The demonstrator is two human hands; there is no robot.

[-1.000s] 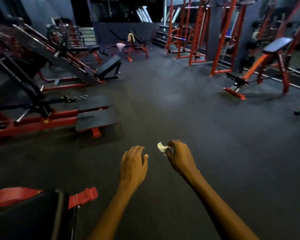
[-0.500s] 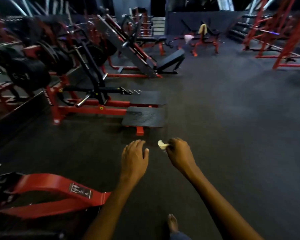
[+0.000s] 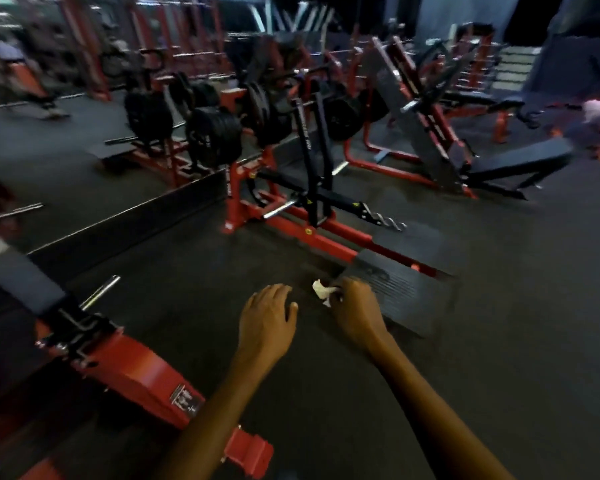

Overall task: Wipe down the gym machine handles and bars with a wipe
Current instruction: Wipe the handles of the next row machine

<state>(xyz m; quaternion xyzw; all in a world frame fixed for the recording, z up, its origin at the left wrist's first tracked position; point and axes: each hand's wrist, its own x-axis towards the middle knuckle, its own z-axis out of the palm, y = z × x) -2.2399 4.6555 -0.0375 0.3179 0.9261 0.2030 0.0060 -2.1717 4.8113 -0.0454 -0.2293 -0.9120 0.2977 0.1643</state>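
Note:
Both my arms reach forward over the dark floor. My right hand [image 3: 355, 311] pinches a small crumpled white wipe [image 3: 322, 289] in its fingertips. Just to its left, my left hand [image 3: 267, 318] hangs palm down with loosely curled fingers and holds nothing. Ahead stands a red and black row machine [image 3: 312, 216] with a chrome handle [image 3: 280, 209], a black upright bar [image 3: 307, 161] and a ribbed foot plate [image 3: 395, 289]. Neither hand touches the machine.
A red-framed machine [image 3: 136, 372] with a chrome peg [image 3: 99, 292] lies at lower left. Black weight plates [image 3: 215, 136] hang on racks behind. A leg press and bench [image 3: 465, 147] stand at upper right. Open rubber floor [image 3: 516, 341] stretches to the right.
The view has swung left, so the row machine and weight plates have come toward the centre. My hands keep the same pose, the wipe still pinched in the right.

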